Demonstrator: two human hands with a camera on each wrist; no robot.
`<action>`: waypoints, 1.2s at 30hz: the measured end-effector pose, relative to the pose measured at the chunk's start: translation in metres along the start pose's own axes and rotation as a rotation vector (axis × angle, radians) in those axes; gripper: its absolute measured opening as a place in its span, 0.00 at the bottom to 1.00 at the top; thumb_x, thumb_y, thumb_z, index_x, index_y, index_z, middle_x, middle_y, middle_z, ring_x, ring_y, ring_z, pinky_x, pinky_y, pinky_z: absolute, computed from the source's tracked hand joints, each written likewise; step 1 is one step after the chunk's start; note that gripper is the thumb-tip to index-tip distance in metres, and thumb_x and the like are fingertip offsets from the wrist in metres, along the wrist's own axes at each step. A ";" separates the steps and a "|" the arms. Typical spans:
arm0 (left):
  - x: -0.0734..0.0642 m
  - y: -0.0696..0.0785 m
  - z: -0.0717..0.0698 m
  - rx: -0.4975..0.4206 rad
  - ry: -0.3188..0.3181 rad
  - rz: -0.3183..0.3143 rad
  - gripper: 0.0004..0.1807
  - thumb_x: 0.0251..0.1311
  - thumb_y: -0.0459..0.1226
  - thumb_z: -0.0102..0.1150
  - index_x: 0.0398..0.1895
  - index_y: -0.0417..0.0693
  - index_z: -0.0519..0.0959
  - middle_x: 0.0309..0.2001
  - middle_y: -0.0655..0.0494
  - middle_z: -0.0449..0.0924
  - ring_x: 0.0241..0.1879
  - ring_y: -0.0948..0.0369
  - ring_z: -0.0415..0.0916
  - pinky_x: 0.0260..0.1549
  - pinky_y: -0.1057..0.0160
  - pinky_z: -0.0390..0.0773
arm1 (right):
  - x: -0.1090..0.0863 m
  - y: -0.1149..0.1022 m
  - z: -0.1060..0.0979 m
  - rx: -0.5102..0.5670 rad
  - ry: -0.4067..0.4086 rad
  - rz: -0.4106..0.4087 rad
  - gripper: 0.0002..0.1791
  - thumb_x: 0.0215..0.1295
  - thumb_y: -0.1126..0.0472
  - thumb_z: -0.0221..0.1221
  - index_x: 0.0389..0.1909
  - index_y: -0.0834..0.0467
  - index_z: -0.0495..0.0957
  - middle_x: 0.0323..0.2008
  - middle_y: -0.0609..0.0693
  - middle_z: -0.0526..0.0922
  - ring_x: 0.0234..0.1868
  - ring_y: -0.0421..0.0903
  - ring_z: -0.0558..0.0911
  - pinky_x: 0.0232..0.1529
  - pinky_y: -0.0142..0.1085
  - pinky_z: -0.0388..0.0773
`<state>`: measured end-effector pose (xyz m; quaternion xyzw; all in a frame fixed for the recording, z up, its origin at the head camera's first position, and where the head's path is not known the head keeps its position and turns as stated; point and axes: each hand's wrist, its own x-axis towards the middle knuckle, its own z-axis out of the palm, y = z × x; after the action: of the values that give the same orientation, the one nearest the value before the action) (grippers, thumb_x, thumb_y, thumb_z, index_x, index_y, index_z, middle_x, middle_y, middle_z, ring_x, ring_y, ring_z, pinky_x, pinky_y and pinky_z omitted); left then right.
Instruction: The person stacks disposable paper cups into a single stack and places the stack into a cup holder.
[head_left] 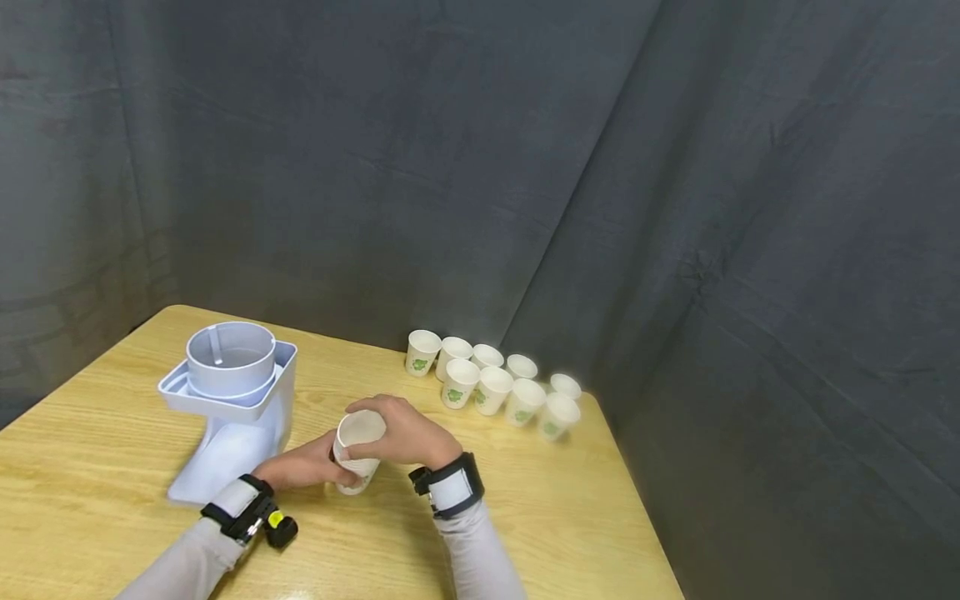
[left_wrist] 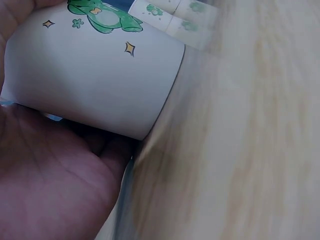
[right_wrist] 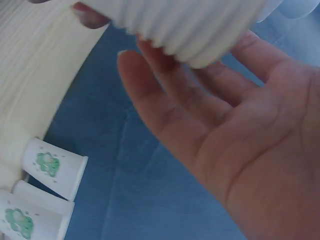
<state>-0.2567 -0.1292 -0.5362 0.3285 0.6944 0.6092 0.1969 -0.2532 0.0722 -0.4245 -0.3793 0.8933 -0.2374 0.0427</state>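
A stack of nested white paper cups [head_left: 360, 427] stands tilted between my two hands near the middle of the table. My left hand [head_left: 310, 463] grips the lower part of the stack. In the left wrist view the lowest cup [left_wrist: 95, 75] bears a green cartoon animal and small stars, close to the wood. My right hand [head_left: 405, 432] holds the stack round its upper end, thumb on the near side and fingers on the far side. In the right wrist view several stacked rims [right_wrist: 185, 30] lie against the fingers.
A pale plastic stand [head_left: 277, 408] with a round open container [head_left: 231, 379] on top is left of my hands. Two rows of single paper cups [head_left: 494, 385] stand at the back right of the wooden table [head_left: 585, 517]. Dark curtains [head_left: 375, 167] hang behind.
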 end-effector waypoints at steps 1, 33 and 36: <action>0.000 0.000 0.000 -0.002 0.000 0.001 0.39 0.57 0.33 0.68 0.68 0.29 0.60 0.57 0.44 0.73 0.54 0.55 0.73 0.53 0.64 0.74 | 0.001 0.002 0.001 0.018 -0.002 0.007 0.28 0.64 0.45 0.67 0.61 0.54 0.80 0.54 0.45 0.84 0.51 0.36 0.79 0.49 0.26 0.75; 0.000 0.002 0.006 0.040 0.071 -0.027 0.45 0.52 0.34 0.71 0.71 0.29 0.60 0.59 0.45 0.75 0.58 0.55 0.71 0.60 0.52 0.66 | 0.002 0.124 0.005 0.126 0.520 0.240 0.27 0.69 0.56 0.60 0.65 0.64 0.73 0.65 0.62 0.72 0.68 0.61 0.67 0.68 0.57 0.65; 0.000 0.003 0.007 0.028 0.072 -0.025 0.45 0.52 0.34 0.71 0.71 0.30 0.59 0.60 0.44 0.75 0.58 0.55 0.71 0.60 0.52 0.66 | 0.002 0.135 0.000 0.073 0.546 0.261 0.31 0.67 0.57 0.61 0.68 0.65 0.69 0.69 0.64 0.67 0.72 0.65 0.62 0.71 0.60 0.60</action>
<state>-0.2518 -0.1244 -0.5348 0.3005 0.7136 0.6083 0.1746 -0.3431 0.1512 -0.4861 -0.1819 0.9038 -0.3549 -0.1553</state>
